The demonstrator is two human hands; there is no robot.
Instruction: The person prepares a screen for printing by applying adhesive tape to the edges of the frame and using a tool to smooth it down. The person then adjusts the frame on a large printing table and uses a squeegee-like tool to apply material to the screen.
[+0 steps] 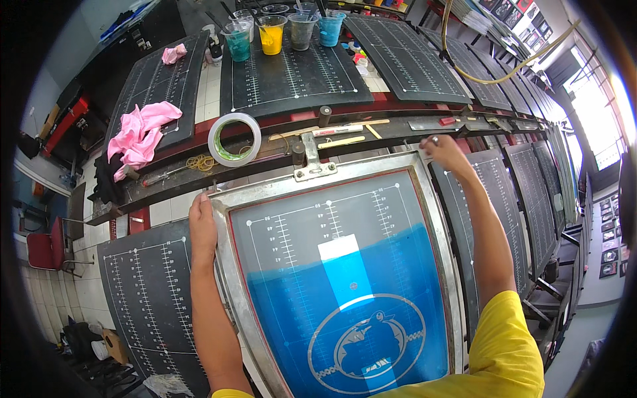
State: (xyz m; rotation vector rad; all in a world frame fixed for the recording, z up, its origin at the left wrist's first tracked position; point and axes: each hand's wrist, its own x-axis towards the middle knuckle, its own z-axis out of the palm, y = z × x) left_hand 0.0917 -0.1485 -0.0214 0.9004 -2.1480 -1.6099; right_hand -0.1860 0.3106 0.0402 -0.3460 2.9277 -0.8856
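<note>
A screen printing frame (235, 282) with a metal rim lies in front of me over a dark board. Blue emulsion or ink covers the lower part of its mesh (279, 318), where an oval emblem shows. A pale rectangle shows through the mesh above the emblem. My left hand (203, 229) is closed along the rim's upper left side, its fingertips partly hidden. At the upper right corner, my right hand (448, 156) has its fingers curled in against the rim. A metal hinge bracket (314, 171) joins the frame's top edge to the rail.
A roll of tape (234, 139) stands on the dark rail behind the frame, near a marker (337, 131) and wooden sticks. Cups of ink (272, 36) sit on a far board. Pink cloth (142, 132) lies at the left. Marked boards (149, 292) flank the frame.
</note>
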